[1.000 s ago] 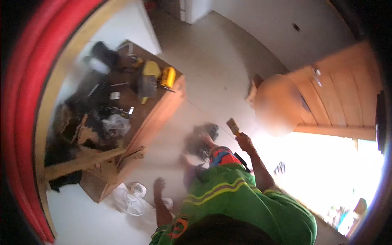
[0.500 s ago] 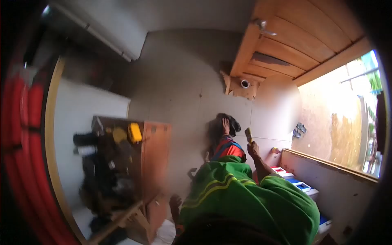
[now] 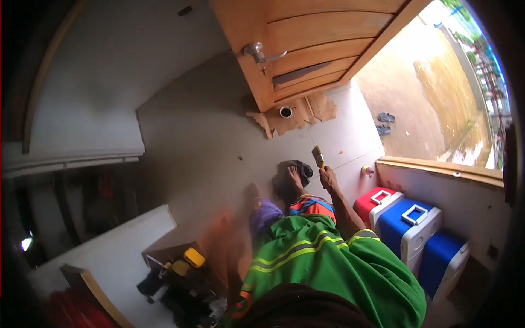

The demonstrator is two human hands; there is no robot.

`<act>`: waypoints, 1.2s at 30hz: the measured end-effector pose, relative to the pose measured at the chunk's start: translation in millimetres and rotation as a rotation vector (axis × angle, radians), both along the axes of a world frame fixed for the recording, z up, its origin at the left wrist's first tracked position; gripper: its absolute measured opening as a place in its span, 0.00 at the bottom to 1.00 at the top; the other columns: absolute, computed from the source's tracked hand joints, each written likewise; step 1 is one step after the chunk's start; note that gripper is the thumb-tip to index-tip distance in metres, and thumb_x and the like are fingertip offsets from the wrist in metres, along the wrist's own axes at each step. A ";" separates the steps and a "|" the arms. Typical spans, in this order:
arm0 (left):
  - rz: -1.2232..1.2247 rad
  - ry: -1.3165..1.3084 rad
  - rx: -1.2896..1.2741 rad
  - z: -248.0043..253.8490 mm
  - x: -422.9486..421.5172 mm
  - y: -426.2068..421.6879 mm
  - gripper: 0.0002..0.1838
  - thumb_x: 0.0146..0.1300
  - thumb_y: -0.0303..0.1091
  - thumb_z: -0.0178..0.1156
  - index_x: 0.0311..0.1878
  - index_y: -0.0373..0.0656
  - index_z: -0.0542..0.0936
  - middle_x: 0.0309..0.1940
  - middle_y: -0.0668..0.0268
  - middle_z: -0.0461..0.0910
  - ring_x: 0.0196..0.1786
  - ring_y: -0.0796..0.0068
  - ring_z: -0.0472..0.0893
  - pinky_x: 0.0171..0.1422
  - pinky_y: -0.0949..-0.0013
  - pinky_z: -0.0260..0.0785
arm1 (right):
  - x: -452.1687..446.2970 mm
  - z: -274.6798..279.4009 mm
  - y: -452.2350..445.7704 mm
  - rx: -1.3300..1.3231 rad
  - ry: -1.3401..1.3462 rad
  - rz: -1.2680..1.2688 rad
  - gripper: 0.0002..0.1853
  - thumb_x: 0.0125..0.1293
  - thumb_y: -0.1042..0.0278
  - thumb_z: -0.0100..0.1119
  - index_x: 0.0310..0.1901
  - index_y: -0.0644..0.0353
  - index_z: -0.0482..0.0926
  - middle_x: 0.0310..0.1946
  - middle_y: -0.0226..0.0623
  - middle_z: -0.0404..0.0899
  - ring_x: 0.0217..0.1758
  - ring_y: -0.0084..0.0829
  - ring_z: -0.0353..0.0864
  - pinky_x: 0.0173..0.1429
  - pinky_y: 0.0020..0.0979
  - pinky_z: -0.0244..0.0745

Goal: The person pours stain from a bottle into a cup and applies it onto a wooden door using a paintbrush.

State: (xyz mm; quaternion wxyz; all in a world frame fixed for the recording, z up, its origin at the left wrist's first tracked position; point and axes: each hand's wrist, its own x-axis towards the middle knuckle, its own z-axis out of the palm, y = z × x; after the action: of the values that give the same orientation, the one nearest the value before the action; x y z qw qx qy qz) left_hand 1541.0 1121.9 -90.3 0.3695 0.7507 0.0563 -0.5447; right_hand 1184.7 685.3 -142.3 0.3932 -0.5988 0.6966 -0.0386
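Observation:
My right hand (image 3: 328, 179) is closed around the yellow handle of a paintbrush (image 3: 318, 155), its bristles pointing up and away from me. My left hand (image 3: 232, 249) is low at my left side beside the wooden cabinet, dark and smeared, so its fingers cannot be made out. A wooden door (image 3: 322, 41) with a metal lever handle (image 3: 262, 54) stands ahead, a dark patch on one panel. At its foot lies torn cardboard (image 3: 298, 120) bearing a small cup (image 3: 285, 112) with dark contents. One bare foot rests on a black cloth (image 3: 301, 170).
Red (image 3: 377, 200) and blue (image 3: 407, 218) coolers stand along the right wall. A raised sill (image 3: 443, 170) borders the outdoor area, where dark sandals (image 3: 385, 117) lie. Lower left, a cabinet holds a yellow tool (image 3: 194, 257) and dark items. A small bottle (image 3: 367, 170) is near the coolers.
The view has swung right, bringing the door, cardboard, cup and coolers more fully into sight and the cabinet to the lower left. The paintbrush is still in my right hand.

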 end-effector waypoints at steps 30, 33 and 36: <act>-0.922 -0.833 -0.626 -31.5 133.5 -710.3 0.26 0.71 0.47 0.58 0.62 0.34 0.74 0.58 0.55 0.78 0.53 0.62 0.78 0.63 0.64 0.67 | 119.0 -24.4 -12.0 0.060 -0.607 -1.051 0.17 0.73 0.61 0.48 0.55 0.64 0.72 0.25 0.30 0.76 0.22 0.20 0.73 0.25 0.25 0.68; -0.822 -0.977 -0.881 -65.3 152.3 -715.7 0.30 0.71 0.47 0.58 0.62 0.28 0.71 0.60 0.49 0.75 0.57 0.58 0.75 0.65 0.61 0.66 | 128.2 -91.3 -45.5 -0.025 -0.669 -0.940 0.20 0.71 0.65 0.49 0.62 0.61 0.66 0.39 0.39 0.78 0.41 0.25 0.78 0.45 0.28 0.74; -0.608 -1.291 -0.836 -102.7 175.2 -718.2 0.37 0.70 0.62 0.50 0.47 0.25 0.72 0.44 0.51 0.74 0.47 0.59 0.73 0.53 0.59 0.69 | 133.8 -124.9 -99.3 0.122 -0.898 -0.861 0.19 0.70 0.68 0.48 0.61 0.61 0.68 0.48 0.42 0.78 0.52 0.30 0.77 0.54 0.31 0.72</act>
State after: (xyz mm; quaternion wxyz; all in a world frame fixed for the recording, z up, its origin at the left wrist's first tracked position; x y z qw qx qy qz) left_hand 1716.2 403.7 -192.9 0.4143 0.6989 -0.5800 -0.0585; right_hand 1318.5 586.0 -267.1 0.6304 -0.1662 0.6432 -0.4017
